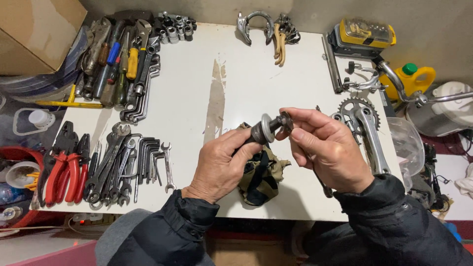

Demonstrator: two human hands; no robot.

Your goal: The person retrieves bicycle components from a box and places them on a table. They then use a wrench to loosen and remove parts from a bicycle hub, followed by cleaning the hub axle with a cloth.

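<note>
Steel, dark and greasy, makes up the axle [266, 130] held over the middle of the white table [197, 88]: a short spindle with a bright round cup or washer near its middle, raised above the top rather than resting on it. The left hand [221, 165] wraps its lower end, fingers curled and pressed around the dark shaft. The right hand [325, 148] meets the upper end, thumb and forefinger pinching a small ring or nut there; whether that piece is threaded on or loose cannot be told.

As for progress, the axle is out of any frame and the crank [367, 130] with its chainring lies apart on the table just beside the right hand, so the stripping down looks done; the work on the axle itself seems midway, with small parts on it being handled and nothing yet fitted back.

Directly under the hands lies a crumpled rag [261, 180], olive and black. Farther left are spanners [123, 162] fanned in a row, with red pliers [64, 167] beyond them. Screwdrivers [118, 59] and sockets [175, 29] sit at the far left corner. A yellow case [364, 32] stands at the far right edge.
</note>
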